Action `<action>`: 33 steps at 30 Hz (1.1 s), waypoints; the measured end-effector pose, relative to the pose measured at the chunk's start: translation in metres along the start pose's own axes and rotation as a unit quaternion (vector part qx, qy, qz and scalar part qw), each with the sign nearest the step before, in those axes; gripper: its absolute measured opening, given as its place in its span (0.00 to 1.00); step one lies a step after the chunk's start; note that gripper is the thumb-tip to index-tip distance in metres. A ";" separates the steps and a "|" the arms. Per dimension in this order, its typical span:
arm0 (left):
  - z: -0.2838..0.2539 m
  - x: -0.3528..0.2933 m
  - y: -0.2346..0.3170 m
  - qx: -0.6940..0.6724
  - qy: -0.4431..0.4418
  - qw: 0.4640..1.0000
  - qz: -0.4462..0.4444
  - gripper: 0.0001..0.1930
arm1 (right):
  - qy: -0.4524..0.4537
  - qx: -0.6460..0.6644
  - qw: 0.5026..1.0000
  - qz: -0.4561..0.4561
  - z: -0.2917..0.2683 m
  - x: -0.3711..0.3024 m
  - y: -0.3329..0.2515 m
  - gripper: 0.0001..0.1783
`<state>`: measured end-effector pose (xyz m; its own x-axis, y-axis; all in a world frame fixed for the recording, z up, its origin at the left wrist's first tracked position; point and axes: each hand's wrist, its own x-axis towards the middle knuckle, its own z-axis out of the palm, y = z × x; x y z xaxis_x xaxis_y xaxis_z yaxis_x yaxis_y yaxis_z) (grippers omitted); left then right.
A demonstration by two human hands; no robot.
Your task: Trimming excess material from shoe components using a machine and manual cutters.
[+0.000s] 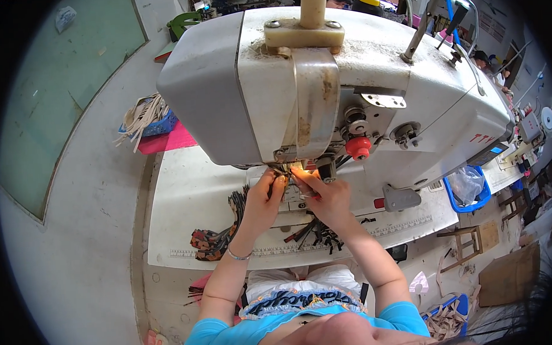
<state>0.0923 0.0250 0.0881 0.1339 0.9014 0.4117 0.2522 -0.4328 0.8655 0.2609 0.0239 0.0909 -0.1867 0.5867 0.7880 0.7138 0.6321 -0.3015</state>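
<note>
Two bare hands meet beneath the head of a large white sewing machine [206, 83], whose smooth casing carries grey lint and brown grime along the top. A clear, stained plastic guard [318, 104] hangs down its front, and a ridged red knob [358, 148] sits beside metal discs. Under the needle area, between the fingertips, lies a small dark strip [281, 168], soft-looking and lit by a warm yellow glow. On the pale, flat counter [182, 182], left of the machine bed, a bundle of patterned strips [211, 240] in black, orange and grey drapes in loose folds. Thin dark scraps [314, 233] lie in a tangle nearer the person, partly across a printed ruler scale [273, 252].

Both forearms rise from the lower edge and slant inward, elbows spread. The left hand [265, 198] curls, thumb and forefinger closed in a pinching grip on the dark strip; a silvery bracelet [239, 256] circles that wrist. The right hand [332, 201] reaches in from the other side, back of the hand upward, forefinger extended toward the strip, the other fingers bent under.

Whether the right grip pinches the strip or merely presses it, I cannot tell, since its own fingers cover the contact. The needle tip is hard to make out in the glare, and the strip's far end disappears beneath the machine head.
</note>
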 end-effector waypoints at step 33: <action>-0.028 -0.010 0.006 -0.153 -0.069 0.975 -0.142 0.09 | 0.066 0.069 0.995 0.034 0.004 -0.024 0.010 0.21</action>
<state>0.0660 0.0139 0.0971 0.2340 0.9650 0.1181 0.0027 -0.1222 0.9925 0.2694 0.0185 0.0668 -0.0452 0.5651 0.8238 0.6211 0.6618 -0.4199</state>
